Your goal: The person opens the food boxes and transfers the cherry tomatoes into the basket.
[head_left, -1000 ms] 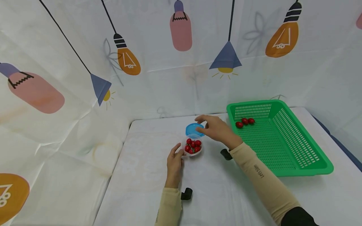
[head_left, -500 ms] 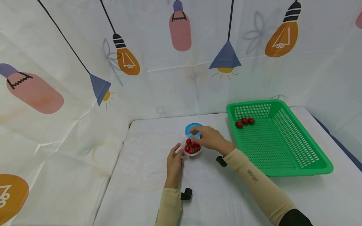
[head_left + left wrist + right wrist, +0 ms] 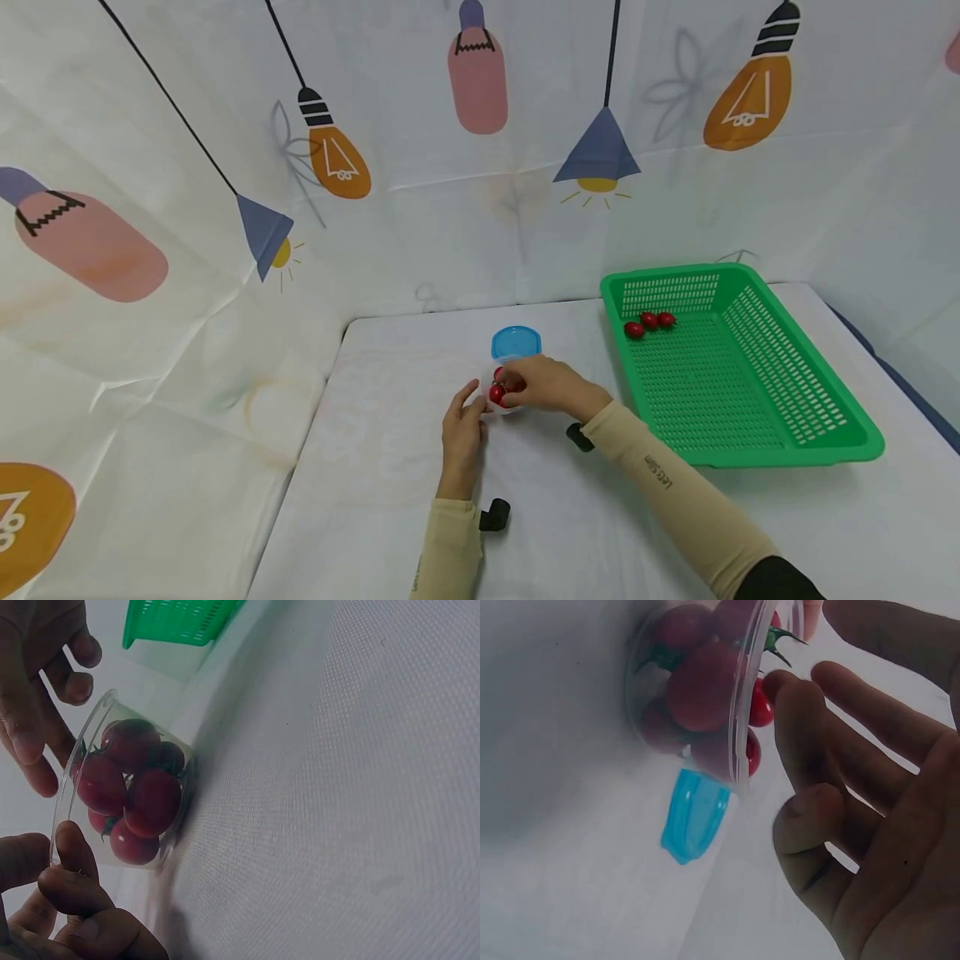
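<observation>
A small clear plastic tub (image 3: 169,840) of cherry tomatoes (image 3: 154,802) stands on the white-covered table. My left hand (image 3: 462,437) pinches its near-left rim between thumb and finger, as the left wrist view shows. Over the tub's opening reaches my right hand (image 3: 551,385), its fingers bent loosely down toward the tomatoes. In the right wrist view those fingertips (image 3: 810,814) are at the rim beside the fruit, with no tomato visibly gripped. Whether a fingertip touches one I cannot tell. From the head camera, the right hand hides most of the tub.
A blue lid (image 3: 516,342) lies just behind the tub. To the right, a large green plastic basket (image 3: 810,367) holds 3 cherry tomatoes (image 3: 649,322) in its far-left corner. A printed cloth (image 3: 465,225) hangs behind the table.
My right hand has come from above the blue lid down and toward me, over the tomatoes in the tub. My left hand has stayed at the rim.
</observation>
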`<state>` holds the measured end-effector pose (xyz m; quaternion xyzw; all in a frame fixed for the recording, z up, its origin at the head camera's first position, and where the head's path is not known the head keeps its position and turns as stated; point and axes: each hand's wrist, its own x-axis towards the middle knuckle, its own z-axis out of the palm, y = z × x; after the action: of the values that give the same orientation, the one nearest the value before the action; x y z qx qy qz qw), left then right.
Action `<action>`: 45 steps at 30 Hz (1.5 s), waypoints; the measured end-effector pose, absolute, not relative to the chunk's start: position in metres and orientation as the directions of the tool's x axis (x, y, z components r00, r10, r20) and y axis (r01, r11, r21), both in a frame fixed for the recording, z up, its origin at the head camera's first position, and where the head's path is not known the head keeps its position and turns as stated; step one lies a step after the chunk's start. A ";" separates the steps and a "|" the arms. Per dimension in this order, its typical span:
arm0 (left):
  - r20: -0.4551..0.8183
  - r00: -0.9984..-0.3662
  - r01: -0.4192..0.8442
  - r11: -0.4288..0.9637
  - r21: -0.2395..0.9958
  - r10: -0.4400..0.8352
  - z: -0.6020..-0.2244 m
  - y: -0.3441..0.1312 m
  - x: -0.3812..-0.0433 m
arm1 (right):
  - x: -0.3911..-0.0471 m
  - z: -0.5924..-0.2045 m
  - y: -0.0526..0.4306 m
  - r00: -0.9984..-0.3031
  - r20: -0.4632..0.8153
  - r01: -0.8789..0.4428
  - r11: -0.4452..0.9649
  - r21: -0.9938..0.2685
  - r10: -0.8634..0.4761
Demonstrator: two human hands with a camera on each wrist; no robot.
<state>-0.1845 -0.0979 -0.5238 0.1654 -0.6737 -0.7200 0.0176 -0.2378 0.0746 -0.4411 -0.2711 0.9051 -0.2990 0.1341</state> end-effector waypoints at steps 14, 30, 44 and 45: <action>-0.216 -0.946 -0.197 -0.102 0.975 -0.241 -0.524 -0.099 -0.184 | -0.237 -0.450 0.069 -0.765 -0.198 -0.426 0.712 -0.558 -0.613; -0.220 -0.946 -0.201 -0.104 0.974 -0.238 -0.524 -0.099 -0.184 | -0.236 -0.449 0.073 -0.757 -0.135 -0.459 0.668 -0.585 -0.639; -0.209 -0.949 -0.187 -0.114 0.976 -0.235 -0.523 -0.099 -0.183 | -0.237 -0.447 0.072 -0.770 -0.120 -0.453 0.670 -0.589 -0.627; -0.208 -0.950 -0.185 -0.116 0.976 -0.235 -0.523 -0.099 -0.183 | -0.237 -0.447 0.073 -0.770 -0.119 -0.452 0.668 -0.591 -0.627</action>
<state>-0.1826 -0.0989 -0.5227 0.1578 -0.6646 -0.7301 0.0172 -0.2366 0.0725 -0.4474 -0.2998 0.8994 -0.2760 0.1581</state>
